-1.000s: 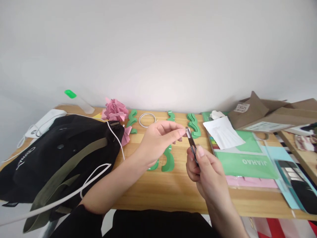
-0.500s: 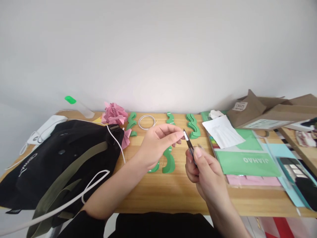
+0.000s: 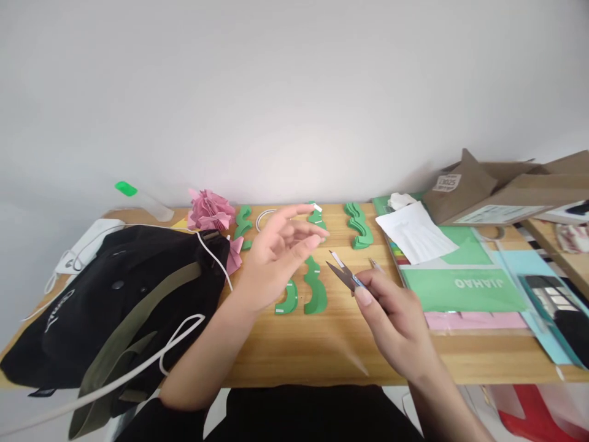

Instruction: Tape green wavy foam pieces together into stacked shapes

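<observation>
My right hand (image 3: pixel 391 313) is closed around small thread snips (image 3: pixel 344 274), blades pointing up and left, with a small white strip stuck at the tips. My left hand (image 3: pixel 280 252) hovers above the wooden table (image 3: pixel 322 350) with fingers spread and slightly blurred, holding nothing. Just below and between the hands lie two green wavy paper pieces (image 3: pixel 304 293). Further back sit more green wavy pieces (image 3: pixel 360 226) and a white tape ring (image 3: pixel 264 220).
A black bag (image 3: pixel 105 294) with olive strap and white cord fills the left. A pink paper flower (image 3: pixel 209 210) sits behind it. Paper packs (image 3: pixel 464 285), a white sheet (image 3: pixel 416 232) and brown cardboard (image 3: pixel 497 190) lie right. A wall stands behind.
My left hand let go of the snips' tip, opened and drew back to the left. My right hand lowered the snips and tilted them flatter. The view shifted slightly.
</observation>
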Demonstrator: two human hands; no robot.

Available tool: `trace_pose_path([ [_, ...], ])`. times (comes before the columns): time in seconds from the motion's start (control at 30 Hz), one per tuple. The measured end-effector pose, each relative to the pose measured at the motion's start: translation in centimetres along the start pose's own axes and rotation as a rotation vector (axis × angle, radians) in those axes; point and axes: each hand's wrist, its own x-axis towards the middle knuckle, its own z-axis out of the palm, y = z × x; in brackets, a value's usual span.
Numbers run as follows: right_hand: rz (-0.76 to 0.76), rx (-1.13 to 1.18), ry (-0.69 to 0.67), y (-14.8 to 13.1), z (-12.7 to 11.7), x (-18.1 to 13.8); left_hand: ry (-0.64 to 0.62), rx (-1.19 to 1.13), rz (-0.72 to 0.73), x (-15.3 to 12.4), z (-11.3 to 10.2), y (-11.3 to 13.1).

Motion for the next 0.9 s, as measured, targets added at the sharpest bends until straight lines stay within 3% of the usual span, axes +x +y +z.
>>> trace_pose_path([
  [0.1, -0.008, -0.074, -0.089, 0.0, -0.6, 0.1, -0.170, 0.174, -0.018, -0.3, -0.6, 0.5],
  [0.3, 0.107, 0.015, -0.246, 0.5, -1.2, 0.0, -0.304, 0.395, 0.087, -0.2, -1.2, 0.3],
  [0.4, 0.173, 0.049, -0.324, 0.8, -1.4, 0.0, -0.325, 0.483, 0.120, -0.3, -1.4, 0.1],
  [0.5, 0.201, -0.061, -0.374, 1.8, -1.3, -0.4, -0.269, 0.508, 0.080, -0.6, -1.8, -0.3],
  [0.57, 0.226, -0.223, -0.317, 3.4, -1.1, -1.1, -0.177, 0.470, 0.009, -0.9, -2.2, -0.9],
  [0.67, 0.285, -0.592, -0.082, 7.0, -0.5, -2.5, -0.022, 0.310, -0.145, -1.8, -2.8, -2.3],
  [0.73, 0.272, -0.765, -0.009, 9.2, -0.1, -3.5, 0.052, 0.172, -0.262, -2.7, -3.0, -3.3],
  [0.83, 0.204, -0.893, 0.058, 10.6, 0.4, -4.7, 0.087, 0.013, -0.423, -4.2, -2.9, -4.4],
  [0.9, 0.159, -0.838, 0.149, 9.8, 0.7, -4.9, 0.075, -0.075, -0.497, -5.1, -2.7, -4.8],
])
